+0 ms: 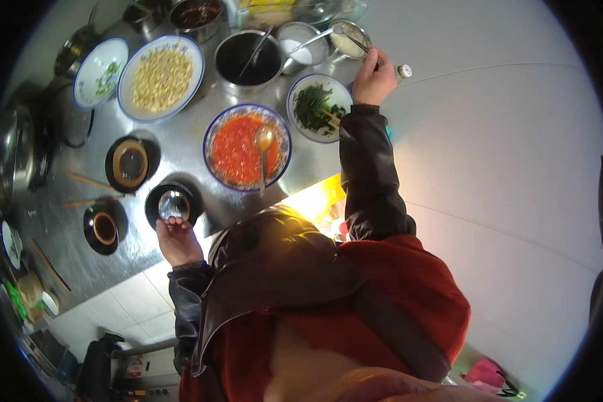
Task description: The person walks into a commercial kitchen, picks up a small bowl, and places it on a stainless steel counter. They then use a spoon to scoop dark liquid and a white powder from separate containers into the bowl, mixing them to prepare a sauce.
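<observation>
My left hand (179,241) is at the near rim of a dark bowl (152,203) with a shiny, clear-looking inside; the fingertips reach over its edge. My right hand (375,78) is stretched out at the back right, its fingers closed on the handle of a thin metal utensil (357,44) whose end is in a metal bowl of pale paste or powder (349,32). Between the hands stands a patterned bowl of red sauce (236,151) with a metal spoon (264,140) in it. A white bowl of chopped greens (314,108) lies just below my right hand.
Two dark bowls (130,163) (100,226) and chopsticks (93,181) are on the steel table (191,135) at left. Behind are a bowl of chopped yellowish food (163,78), a bowl with scallions (108,75), a pot of dark liquid (248,58) and a bowl of white powder (301,47). A wall stands at right.
</observation>
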Action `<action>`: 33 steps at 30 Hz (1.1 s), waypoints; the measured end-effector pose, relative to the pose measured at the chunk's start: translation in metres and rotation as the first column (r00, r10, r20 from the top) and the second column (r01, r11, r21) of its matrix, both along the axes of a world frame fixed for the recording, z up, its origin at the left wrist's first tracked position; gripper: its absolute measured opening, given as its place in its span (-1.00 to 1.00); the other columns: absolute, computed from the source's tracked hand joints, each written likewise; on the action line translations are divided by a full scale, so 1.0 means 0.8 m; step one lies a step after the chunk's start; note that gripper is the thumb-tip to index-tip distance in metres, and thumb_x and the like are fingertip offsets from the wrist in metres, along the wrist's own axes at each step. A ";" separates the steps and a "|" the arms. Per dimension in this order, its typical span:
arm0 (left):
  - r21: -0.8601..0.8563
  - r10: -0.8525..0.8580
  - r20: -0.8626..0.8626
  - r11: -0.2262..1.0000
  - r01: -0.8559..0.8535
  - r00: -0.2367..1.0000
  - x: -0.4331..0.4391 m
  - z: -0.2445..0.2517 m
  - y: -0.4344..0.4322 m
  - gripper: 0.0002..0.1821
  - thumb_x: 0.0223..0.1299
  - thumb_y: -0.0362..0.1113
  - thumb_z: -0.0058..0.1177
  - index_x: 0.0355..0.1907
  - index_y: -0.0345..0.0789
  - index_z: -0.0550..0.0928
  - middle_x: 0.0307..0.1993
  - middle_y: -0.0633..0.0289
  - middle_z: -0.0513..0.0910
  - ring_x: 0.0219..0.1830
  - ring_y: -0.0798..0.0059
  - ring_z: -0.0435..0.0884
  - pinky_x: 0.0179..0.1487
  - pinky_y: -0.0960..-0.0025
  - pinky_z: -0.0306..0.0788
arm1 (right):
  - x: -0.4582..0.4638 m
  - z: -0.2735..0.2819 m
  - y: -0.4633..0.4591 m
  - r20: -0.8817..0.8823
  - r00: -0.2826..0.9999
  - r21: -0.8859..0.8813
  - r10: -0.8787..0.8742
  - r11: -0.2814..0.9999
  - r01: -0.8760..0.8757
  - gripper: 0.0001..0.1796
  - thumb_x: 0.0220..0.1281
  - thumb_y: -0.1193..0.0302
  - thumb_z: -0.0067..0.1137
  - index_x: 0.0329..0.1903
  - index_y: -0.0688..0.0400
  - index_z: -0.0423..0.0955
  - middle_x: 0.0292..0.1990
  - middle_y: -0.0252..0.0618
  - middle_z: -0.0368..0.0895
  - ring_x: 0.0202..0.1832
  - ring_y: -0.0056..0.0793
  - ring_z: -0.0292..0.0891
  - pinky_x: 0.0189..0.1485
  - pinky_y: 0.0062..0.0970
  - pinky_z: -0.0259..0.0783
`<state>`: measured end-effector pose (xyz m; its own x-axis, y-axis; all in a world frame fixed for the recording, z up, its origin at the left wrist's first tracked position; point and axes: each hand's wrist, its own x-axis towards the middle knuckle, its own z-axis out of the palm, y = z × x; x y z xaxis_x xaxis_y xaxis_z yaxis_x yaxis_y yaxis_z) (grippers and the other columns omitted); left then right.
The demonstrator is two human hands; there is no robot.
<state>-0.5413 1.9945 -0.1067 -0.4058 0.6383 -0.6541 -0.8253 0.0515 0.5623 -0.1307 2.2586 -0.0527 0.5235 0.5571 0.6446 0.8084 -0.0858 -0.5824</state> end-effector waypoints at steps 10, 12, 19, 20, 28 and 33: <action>-0.133 -0.108 -0.231 0.988 0.078 0.967 0.057 -0.006 0.029 -0.74 0.47 -0.10 -0.10 -0.27 -0.22 0.53 -0.41 0.38 0.57 -0.36 0.58 0.53 -0.27 0.53 0.38 | 0.082 -0.131 0.082 -0.003 1.000 -0.274 -0.001 0.962 0.000 -0.69 0.31 0.22 0.03 -0.29 0.16 0.64 -0.34 0.03 0.65 -0.26 0.06 0.58 -0.18 -0.10 0.47; -0.130 -0.187 -0.301 0.979 0.154 0.935 0.056 -0.013 0.029 -0.74 0.48 -0.10 -0.11 -0.25 -0.22 0.54 -0.41 0.39 0.56 -0.34 0.58 0.53 -0.25 0.52 0.39 | 0.080 -0.135 0.082 -0.072 0.997 -0.192 0.040 0.980 -0.054 -0.72 0.29 0.25 0.07 -0.30 0.18 0.64 -0.36 0.01 0.66 -0.28 0.06 0.59 -0.19 -0.13 0.47; 0.020 -0.155 -0.112 0.987 0.158 0.982 0.058 -0.028 0.042 -0.75 0.44 -0.12 -0.02 -0.34 -0.21 0.51 -0.42 0.41 0.49 -0.33 0.59 0.51 -0.17 0.52 0.42 | 0.064 -0.103 0.074 -0.230 0.969 -0.195 -0.086 0.980 0.041 -0.69 0.25 0.23 0.09 -0.29 0.21 0.66 -0.42 0.03 0.67 -0.32 0.01 0.63 -0.22 -0.20 0.50; 0.071 -0.192 -0.128 0.977 0.203 0.973 0.061 -0.026 0.044 -0.75 0.43 -0.12 -0.01 -0.35 -0.21 0.51 -0.42 0.41 0.49 -0.33 0.59 0.50 -0.17 0.52 0.42 | 0.063 -0.101 0.070 -0.263 0.960 -0.167 -0.100 0.984 0.057 -0.69 0.24 0.23 0.10 -0.28 0.22 0.66 -0.43 0.02 0.67 -0.34 -0.03 0.64 -0.23 -0.23 0.50; 0.076 -0.071 -0.011 0.995 0.071 0.997 0.078 0.007 0.027 -0.73 0.46 -0.11 -0.07 -0.34 -0.20 0.51 -0.43 0.40 0.53 -0.36 0.59 0.51 -0.23 0.55 0.38 | 0.065 -0.124 0.048 -0.263 0.957 -0.011 -0.125 0.992 0.126 -0.62 0.23 0.25 0.10 -0.29 0.38 0.65 -0.58 -0.10 0.66 -0.49 -0.29 0.64 -0.31 -0.33 0.50; 0.057 0.010 0.017 0.998 -0.011 1.000 0.074 0.013 0.014 -0.72 0.48 -0.11 -0.11 -0.33 -0.20 0.52 -0.43 0.37 0.57 -0.38 0.57 0.52 -0.25 0.53 0.37 | 0.066 -0.142 0.059 -0.208 0.960 0.057 -0.188 0.977 0.203 -0.62 0.23 0.25 0.10 -0.33 0.38 0.64 -0.59 -0.07 0.65 -0.50 -0.25 0.63 -0.33 -0.30 0.50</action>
<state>-0.4821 2.0060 -0.0964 -0.4018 0.6705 -0.6237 -0.8350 0.0114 0.5501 -0.0779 2.3054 -0.1660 0.7400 0.3839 0.5522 0.6464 -0.1792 -0.7416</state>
